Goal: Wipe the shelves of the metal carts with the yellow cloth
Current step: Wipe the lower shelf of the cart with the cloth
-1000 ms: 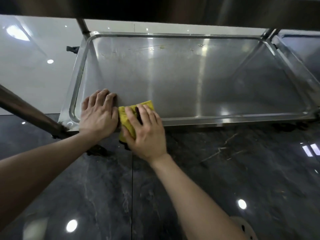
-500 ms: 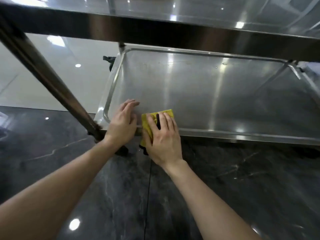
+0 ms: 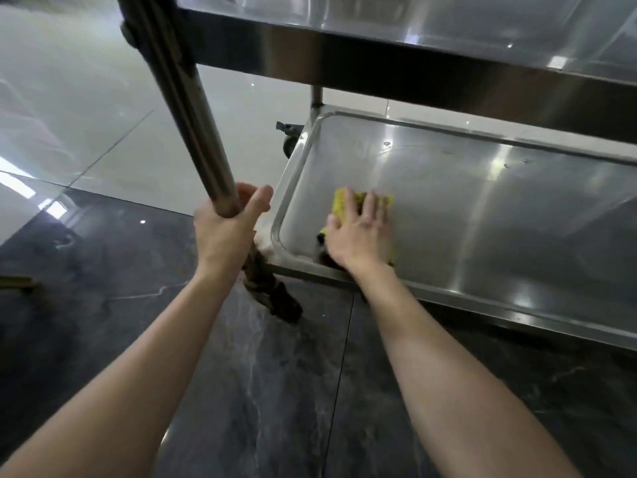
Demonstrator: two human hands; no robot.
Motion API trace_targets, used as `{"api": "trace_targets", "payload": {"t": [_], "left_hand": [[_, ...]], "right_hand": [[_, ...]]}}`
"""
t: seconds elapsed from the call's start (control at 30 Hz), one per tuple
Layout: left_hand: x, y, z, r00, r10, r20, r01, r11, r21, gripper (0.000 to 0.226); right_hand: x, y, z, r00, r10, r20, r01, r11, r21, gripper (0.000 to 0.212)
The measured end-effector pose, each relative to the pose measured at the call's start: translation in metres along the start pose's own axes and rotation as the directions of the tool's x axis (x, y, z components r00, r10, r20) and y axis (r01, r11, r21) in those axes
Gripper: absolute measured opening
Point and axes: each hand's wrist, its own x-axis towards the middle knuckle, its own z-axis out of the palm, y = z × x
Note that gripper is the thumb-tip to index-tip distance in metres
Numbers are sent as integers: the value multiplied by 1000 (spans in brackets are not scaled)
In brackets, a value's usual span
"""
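Step in hand: wiping the lower shelf [image 3: 482,229] of the metal cart, at its near-left corner.
Right hand [image 3: 358,232]: laid flat with fingers straight and slightly spread. It presses the yellow cloth [image 3: 340,202] onto the shelf floor and pinches nothing.
Yellow cloth: mostly hidden under the palm, just inside the raised rim at the near-left corner. Only its far edge shows past the fingertips.
Left hand [image 3: 227,222]: fingers and thumb wrapped round the corner post [image 3: 193,108], low down, just above the shelf corner.
Upper shelf [image 3: 448,25]: overhangs the work. Its condition cannot be judged from this angle.
Soil noted: small specks [image 3: 386,143] near the far rim. The bright streaks across the middle may be glare or film; I cannot tell which.
Caster [image 3: 289,141]: visible at the far-left corner on the pale floor [image 3: 213,132]. In my judgement the cart is free to roll.
Recommended method: brace the cart with the grip on the post so it does not creep. Press with a flat palm and even pressure. Work in overlapping passes from this corner towards the far rim, then rightwards. Run the cloth's edge along the rounded rim channel, where dirt likely collects.
Risk: the forearm crosses the near rim, and the upper shelf's edge sits close overhead on a deep reach.
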Motion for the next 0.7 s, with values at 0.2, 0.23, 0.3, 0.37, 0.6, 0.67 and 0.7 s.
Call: {"api": "trace_targets", "payload": {"t": [0.2,0.23,0.3,0.37,0.6,0.67,0.7], "left_hand": [[10,-18,12,993,-57,-102,40,986,-161,52],[10,-20,12,995,-46,-86,31,986,-163,53],[9,-22,12,997,-29,-77,16,986,-167,52],[8,-23,13,996,-10,-84,-4,987,-161,46],[11,-31,16,985,11,-170,-27,995,-92,53],[9,-32,16,982,23,-185,-42,994,-98,55],[8,-32,17,980,24,-195,-44,994,-101,54]], "right_hand": [[-10,10,-8,887,-434,157,414,899,141,72],[-4,42,-14,937,-331,109,320,942,103,72],[16,110,-26,999,-5,-41,7,1000,30,74],[42,147,-32,926,332,-180,-331,943,38,81],[110,-32,12,998,59,-38,-60,998,-21,68],[101,-51,15,990,-130,61,128,991,25,66],[97,-40,12,977,-197,80,193,980,53,66]]}}
